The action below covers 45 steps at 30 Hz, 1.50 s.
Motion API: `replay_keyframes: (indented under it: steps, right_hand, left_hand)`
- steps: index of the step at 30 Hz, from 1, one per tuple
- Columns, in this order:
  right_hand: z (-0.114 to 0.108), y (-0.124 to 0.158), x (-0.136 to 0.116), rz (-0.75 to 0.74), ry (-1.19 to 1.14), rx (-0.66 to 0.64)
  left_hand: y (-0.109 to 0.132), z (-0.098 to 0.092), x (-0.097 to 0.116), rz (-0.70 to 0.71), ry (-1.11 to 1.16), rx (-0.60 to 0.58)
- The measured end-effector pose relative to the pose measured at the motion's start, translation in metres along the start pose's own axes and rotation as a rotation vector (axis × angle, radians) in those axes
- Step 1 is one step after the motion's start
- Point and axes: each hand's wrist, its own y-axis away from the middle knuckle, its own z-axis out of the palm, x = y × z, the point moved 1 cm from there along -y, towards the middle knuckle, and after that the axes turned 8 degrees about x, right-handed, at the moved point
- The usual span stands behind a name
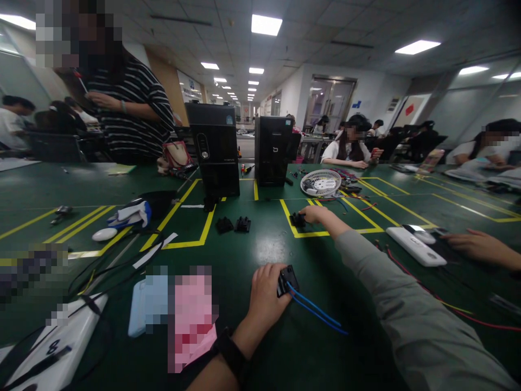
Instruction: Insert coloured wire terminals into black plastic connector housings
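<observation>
Near the middle of the green table, my left hand (pixel 266 288) is wrapped round a black block-shaped part (pixel 290 279). Two blue wires (pixel 315 310) run from that part toward the lower right. My right arm, in a grey-green sleeve, reaches forward, and my right hand (pixel 314 214) has its fingers closed on a small black plastic part (pixel 298 219) by a yellow tape line. Two similar black parts, one (pixel 224 225) beside the other (pixel 243 224), lie to the left of it.
Two black computer towers (pixel 217 152) (pixel 273 152) stand ahead. A white basket (pixel 321 183) sits at the back right. Another person's hand (pixel 480 248) is by a white power-bank-like box (pixel 415 246). On the left are a pink item (pixel 195 320) and a white panel (pixel 61 342).
</observation>
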Motion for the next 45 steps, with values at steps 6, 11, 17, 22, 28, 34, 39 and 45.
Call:
replay_keyframes:
  steps: [6,11,17,22,28,34,39,45]
  right_hand:
    - [0.009,0.009,0.000,-0.014,-0.004,0.157]
    - [0.018,0.038,-0.016,-0.046,-0.097,0.383]
    - [0.058,0.117,-0.035,-0.238,-0.325,0.502]
    - [0.100,0.176,-0.041,-0.392,-0.742,0.215]
    - [0.110,0.196,-0.048,-0.461,-1.236,-0.129]
    - [0.111,0.197,-0.044,-0.418,-1.116,0.152]
    - [0.105,0.204,-0.044,-0.423,-0.994,0.392]
    - [0.101,0.212,-0.051,-0.575,-0.870,0.473]
  left_hand:
    - [0.000,-0.001,0.002,0.005,0.005,0.004]
    - [0.001,-0.002,0.003,0.013,0.003,0.001]
    - [0.001,0.000,0.002,0.016,-0.015,0.005]
    - [0.001,0.001,0.002,0.002,0.002,0.024]
    - [0.001,-0.001,0.002,-0.021,-0.005,0.037]
    - [0.000,-0.001,0.000,-0.014,-0.005,0.045]
    - [0.000,0.000,-0.001,-0.016,-0.014,0.052]
    - [-0.001,0.000,-0.001,-0.009,-0.011,0.037]
